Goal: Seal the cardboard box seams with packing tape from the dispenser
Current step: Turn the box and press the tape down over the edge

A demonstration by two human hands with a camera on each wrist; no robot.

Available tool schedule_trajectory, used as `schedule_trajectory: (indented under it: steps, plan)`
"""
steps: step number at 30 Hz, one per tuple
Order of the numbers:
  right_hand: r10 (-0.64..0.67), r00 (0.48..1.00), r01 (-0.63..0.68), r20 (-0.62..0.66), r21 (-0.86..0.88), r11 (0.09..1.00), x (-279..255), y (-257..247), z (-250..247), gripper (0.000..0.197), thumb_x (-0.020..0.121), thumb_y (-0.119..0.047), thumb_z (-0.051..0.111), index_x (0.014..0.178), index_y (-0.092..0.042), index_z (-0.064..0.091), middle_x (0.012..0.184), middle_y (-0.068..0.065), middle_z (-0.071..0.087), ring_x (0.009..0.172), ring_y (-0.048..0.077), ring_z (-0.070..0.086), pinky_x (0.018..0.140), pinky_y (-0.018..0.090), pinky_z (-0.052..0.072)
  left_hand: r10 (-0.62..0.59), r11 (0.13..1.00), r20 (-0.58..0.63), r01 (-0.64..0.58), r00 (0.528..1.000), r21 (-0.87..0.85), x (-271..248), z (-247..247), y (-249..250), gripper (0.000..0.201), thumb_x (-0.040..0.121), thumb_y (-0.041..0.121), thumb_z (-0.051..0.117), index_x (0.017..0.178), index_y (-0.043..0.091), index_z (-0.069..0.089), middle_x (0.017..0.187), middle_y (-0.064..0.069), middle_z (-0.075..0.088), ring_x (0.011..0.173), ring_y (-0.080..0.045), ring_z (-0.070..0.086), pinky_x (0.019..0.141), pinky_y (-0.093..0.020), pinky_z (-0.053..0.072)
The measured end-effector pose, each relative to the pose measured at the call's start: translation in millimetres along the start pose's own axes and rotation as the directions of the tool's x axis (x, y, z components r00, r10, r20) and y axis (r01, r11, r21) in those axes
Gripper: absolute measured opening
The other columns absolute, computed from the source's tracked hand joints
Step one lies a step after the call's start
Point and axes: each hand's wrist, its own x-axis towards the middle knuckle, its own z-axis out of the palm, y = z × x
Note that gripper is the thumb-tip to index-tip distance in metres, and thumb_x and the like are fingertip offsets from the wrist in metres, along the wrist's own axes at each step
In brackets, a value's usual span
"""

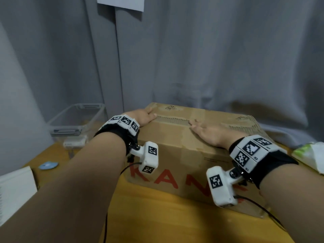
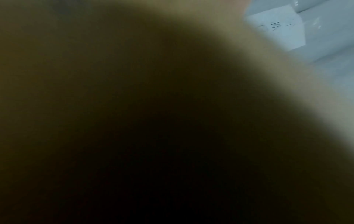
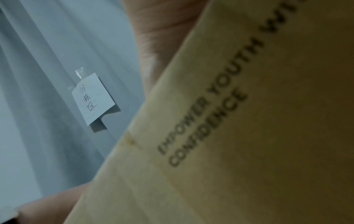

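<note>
A brown cardboard box (image 1: 175, 155) with red letters on its front stands on the wooden table (image 1: 157, 216). A rough, torn strip (image 1: 173, 120) runs along its closed top. My left hand (image 1: 146, 117) rests on the top left edge of the box, thumb lying on top; its other fingers are mostly hidden. My right hand (image 1: 198, 127) lies flat on the top, straight fingers reaching the strip at mid-box. The right wrist view shows the printed box side (image 3: 249, 136) and my palm (image 3: 162, 30). Dark cardboard (image 2: 134, 106) fills the left wrist view. No tape dispenser is in view.
A clear plastic bin (image 1: 77, 120) stands left of the box, with a small blue object (image 1: 48, 165) and a white slab (image 1: 15, 186) nearer me. A green-and-white packet (image 1: 312, 155) lies at the right. Grey curtains (image 1: 210, 58) hang close behind, carrying a paper note (image 3: 93, 98).
</note>
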Motion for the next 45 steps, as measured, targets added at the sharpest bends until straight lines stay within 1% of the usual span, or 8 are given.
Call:
schedule_trajectory:
  steps: [6,8,14,25,36,39,42,45]
  plan:
    - [0.009,0.999,-0.009,-0.032,-0.008,1.0,1.2,-3.4,-0.1,0.051,0.1,-0.047,0.014,0.149,-0.034,0.019,0.158,-0.011,0.013,0.147,0.016,0.011,0.118,0.052,0.005,-0.111,0.993,-0.049,0.112,0.993,0.033,-6.4,6.5,10.0,0.067,0.089,0.059,0.022,0.148,0.029,0.02,0.148,-0.015,0.037,0.129,-0.035,0.041,0.105,-0.042,0.032]
    - [0.015,0.999,-0.013,-0.045,0.031,0.999,-0.6,-4.4,-3.2,0.051,0.1,-0.045,0.017,0.149,-0.03,0.023,0.158,-0.005,0.02,0.146,0.02,0.016,0.118,0.049,0.009,-0.148,0.985,-0.062,0.153,0.987,0.078,-14.4,12.1,19.4,0.076,0.081,0.067,0.017,0.147,0.03,0.023,0.153,-0.014,0.026,0.136,-0.037,0.03,0.11,-0.051,0.025]
    - [0.153,0.987,-0.148,0.044,-0.104,0.984,-39.7,39.3,-40.9,0.05,0.103,-0.039,0.017,0.149,-0.019,0.025,0.156,0.006,0.023,0.144,0.023,0.022,0.115,0.033,0.013,0.257,0.954,-0.011,-0.252,0.966,0.16,-62.4,42.3,85.7,0.06,0.096,0.058,0.014,0.15,0.032,0.015,0.159,0.005,0.008,0.147,-0.025,0.002,0.115,-0.052,-0.006]
    - [0.197,0.976,-0.201,-0.094,-0.035,0.979,-103.9,95.0,-30.2,0.043,0.103,-0.026,0.028,0.138,-0.008,0.044,0.144,0.017,0.044,0.132,0.031,0.041,0.107,0.032,0.031,0.61,0.759,-0.006,-0.582,0.792,0.291,-118.5,91.1,180.4,0.093,0.076,0.074,0.049,0.15,0.027,0.017,0.158,-0.003,0.018,0.144,-0.023,0.018,0.117,-0.045,0.012]
    - [0.15,0.972,-0.123,-0.183,0.149,0.981,-157.9,82.5,-13.4,0.037,0.099,-0.012,0.037,0.132,-0.003,0.052,0.134,0.017,0.053,0.124,0.031,0.048,0.101,0.034,0.037,0.724,0.689,-0.242,-0.692,0.646,0.217,-157.0,83.5,119.8,0.048,0.088,0.046,0.055,0.133,0.029,0.052,0.139,0.012,0.05,0.13,-0.006,0.043,0.108,-0.018,0.024]
    - [0.099,0.971,-0.045,-0.217,0.237,0.97,-174.2,82.3,-11.2,0.036,0.098,-0.009,0.038,0.13,-0.006,0.054,0.134,0.015,0.054,0.125,0.029,0.048,0.1,0.03,0.036,0.661,0.749,-0.338,-0.612,0.67,0.253,-174.2,82.2,111.1,0.046,0.092,0.055,0.039,0.116,0.026,0.066,0.116,0.003,0.068,0.108,-0.017,0.061,0.097,-0.034,0.045]
    - [0.018,0.969,0.019,-0.248,0.148,0.989,-191.3,85.0,-8.7,0.047,0.094,0.003,0.036,0.135,-0.014,0.05,0.14,0.008,0.05,0.13,0.025,0.044,0.102,0.023,0.031,0.632,0.774,-0.313,-0.556,0.709,0.302,-199.2,86.9,131.6,0.08,0.075,0.081,0.014,0.104,0.026,0.065,0.094,0.002,0.07,0.083,-0.018,0.063,0.076,-0.037,0.052]
    - [-0.082,0.963,0.096,-0.255,0.042,0.995,-203.3,83.8,-0.8,0.048,0.09,0.003,0.047,0.137,-0.011,0.047,0.14,0.01,0.05,0.131,0.025,0.043,0.101,0.019,0.027,0.632,0.747,-0.216,-0.511,0.744,0.425,-214.1,109.5,173.6,0.088,0.073,0.084,0.028,0.124,0.017,0.053,0.116,-0.007,0.064,0.103,-0.027,0.059,0.087,-0.036,0.047]
